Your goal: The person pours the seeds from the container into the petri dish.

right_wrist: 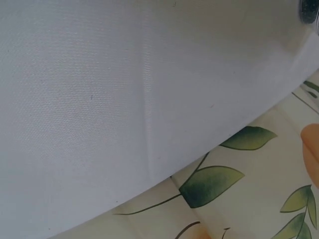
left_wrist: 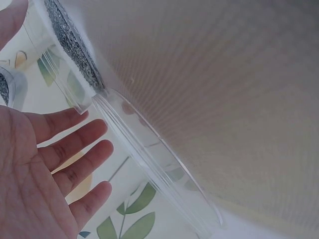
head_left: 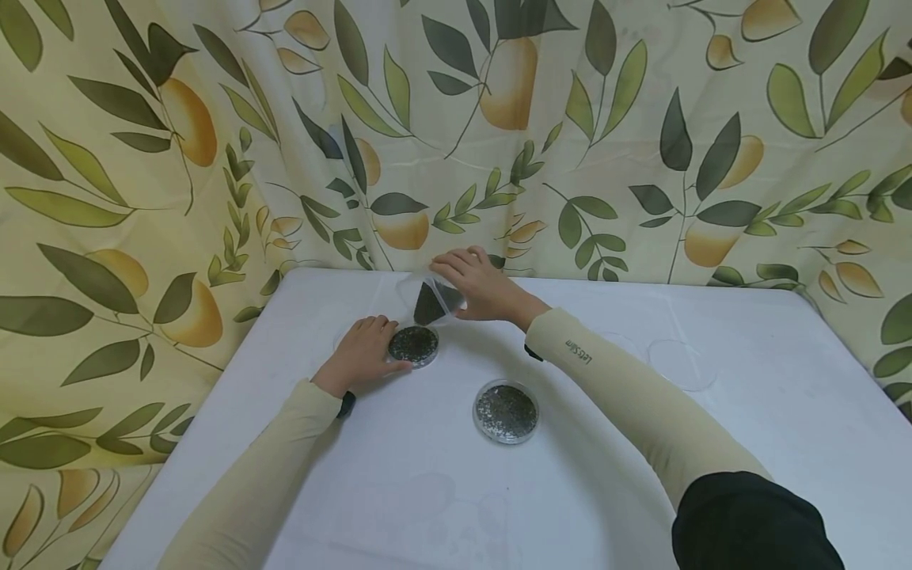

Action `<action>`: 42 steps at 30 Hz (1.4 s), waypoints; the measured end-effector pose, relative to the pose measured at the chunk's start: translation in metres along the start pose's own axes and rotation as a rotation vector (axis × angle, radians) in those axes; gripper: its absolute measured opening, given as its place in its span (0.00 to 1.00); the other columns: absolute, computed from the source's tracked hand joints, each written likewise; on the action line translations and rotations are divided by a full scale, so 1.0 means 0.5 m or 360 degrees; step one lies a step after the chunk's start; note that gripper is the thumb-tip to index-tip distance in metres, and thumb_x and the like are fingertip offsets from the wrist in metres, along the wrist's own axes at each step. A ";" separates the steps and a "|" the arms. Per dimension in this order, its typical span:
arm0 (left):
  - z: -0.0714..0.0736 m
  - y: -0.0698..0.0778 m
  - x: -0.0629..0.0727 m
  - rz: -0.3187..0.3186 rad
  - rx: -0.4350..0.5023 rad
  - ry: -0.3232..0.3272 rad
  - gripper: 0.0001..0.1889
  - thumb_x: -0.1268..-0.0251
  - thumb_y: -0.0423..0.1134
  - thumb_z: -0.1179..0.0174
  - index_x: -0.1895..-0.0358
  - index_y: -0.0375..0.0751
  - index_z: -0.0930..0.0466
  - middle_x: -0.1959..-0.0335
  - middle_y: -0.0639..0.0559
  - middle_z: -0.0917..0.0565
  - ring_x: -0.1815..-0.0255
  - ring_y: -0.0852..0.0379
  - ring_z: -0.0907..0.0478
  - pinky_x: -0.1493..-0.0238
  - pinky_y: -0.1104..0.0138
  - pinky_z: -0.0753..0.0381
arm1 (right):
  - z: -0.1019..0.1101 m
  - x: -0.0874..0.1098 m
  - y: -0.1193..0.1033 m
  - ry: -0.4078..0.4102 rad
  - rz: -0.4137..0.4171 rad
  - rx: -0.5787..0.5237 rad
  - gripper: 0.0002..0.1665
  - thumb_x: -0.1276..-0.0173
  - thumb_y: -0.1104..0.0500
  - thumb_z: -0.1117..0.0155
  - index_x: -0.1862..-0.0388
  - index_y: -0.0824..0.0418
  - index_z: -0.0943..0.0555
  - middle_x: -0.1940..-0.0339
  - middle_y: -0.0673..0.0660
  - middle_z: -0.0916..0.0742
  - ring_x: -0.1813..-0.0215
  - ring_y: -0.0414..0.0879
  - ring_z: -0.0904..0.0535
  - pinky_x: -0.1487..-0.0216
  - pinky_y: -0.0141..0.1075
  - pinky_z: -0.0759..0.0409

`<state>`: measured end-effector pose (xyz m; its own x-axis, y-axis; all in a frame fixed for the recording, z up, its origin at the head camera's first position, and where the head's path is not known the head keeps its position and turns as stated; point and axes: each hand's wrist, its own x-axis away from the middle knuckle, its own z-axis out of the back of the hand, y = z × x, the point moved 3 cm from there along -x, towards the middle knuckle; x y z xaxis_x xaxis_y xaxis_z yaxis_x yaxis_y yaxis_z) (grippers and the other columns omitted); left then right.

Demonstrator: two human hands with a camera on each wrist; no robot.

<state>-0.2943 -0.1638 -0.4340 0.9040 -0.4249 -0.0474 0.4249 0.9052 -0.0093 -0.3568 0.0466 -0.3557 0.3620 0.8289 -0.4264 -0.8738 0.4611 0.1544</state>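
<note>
Near dish (head_left: 506,412), at 4 o'clock from far dish (head_left: 413,346): apparently filled. Far dish: likely unfinished; granules (head_left: 427,310) remain in container (head_left: 432,295). Left hand (head_left: 362,348): spread. Right hand (head_left: 488,286): pinching container.

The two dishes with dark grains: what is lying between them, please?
In the head view, only bare white tabletop lies between the far dish, by the left hand, and the near dish.
</note>
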 end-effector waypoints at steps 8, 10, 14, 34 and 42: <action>0.004 0.001 0.001 0.0003 0.0003 0.0000 0.43 0.46 0.67 0.44 0.39 0.32 0.32 0.45 0.39 0.25 0.41 0.42 0.29 0.38 0.51 0.31 | 0.002 0.003 -0.001 0.0003 0.0009 0.0010 0.52 0.59 0.50 0.21 0.35 0.63 0.33 0.37 0.59 0.26 0.36 0.54 0.32 0.39 0.51 0.36; 0.005 0.002 0.002 0.0006 0.0003 -0.0005 0.43 0.46 0.67 0.44 0.39 0.32 0.32 0.45 0.39 0.25 0.41 0.42 0.29 0.38 0.51 0.31 | 0.002 0.003 -0.002 -0.0002 0.0005 0.0009 0.52 0.59 0.50 0.21 0.35 0.63 0.33 0.37 0.59 0.26 0.36 0.54 0.33 0.38 0.51 0.36; 0.006 0.004 0.002 0.0011 0.0017 -0.0015 0.43 0.46 0.67 0.43 0.39 0.32 0.32 0.46 0.39 0.25 0.41 0.42 0.29 0.37 0.51 0.31 | 0.002 0.001 -0.005 -0.0010 0.0001 0.0002 0.51 0.58 0.50 0.21 0.35 0.63 0.33 0.37 0.59 0.26 0.36 0.54 0.33 0.37 0.51 0.36; 0.001 0.000 -0.001 0.0007 0.0031 -0.0011 0.43 0.46 0.67 0.44 0.39 0.32 0.32 0.46 0.40 0.25 0.40 0.42 0.29 0.37 0.51 0.32 | 0.000 0.010 0.007 -0.0009 -0.0081 -0.0032 0.52 0.58 0.50 0.22 0.34 0.63 0.33 0.38 0.59 0.25 0.36 0.54 0.32 0.37 0.52 0.37; 0.001 0.001 -0.001 0.0012 0.0060 -0.0018 0.43 0.46 0.67 0.43 0.38 0.32 0.32 0.45 0.39 0.25 0.40 0.42 0.30 0.36 0.51 0.33 | -0.011 0.030 0.024 -0.0111 -0.0363 -0.0260 0.52 0.55 0.43 0.25 0.34 0.62 0.35 0.36 0.59 0.27 0.35 0.54 0.35 0.37 0.52 0.41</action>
<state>-0.2944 -0.1634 -0.4336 0.9076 -0.4182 -0.0363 0.4193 0.9074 0.0285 -0.3636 0.0627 -0.3650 0.5717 0.7321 -0.3703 -0.8059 0.5857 -0.0863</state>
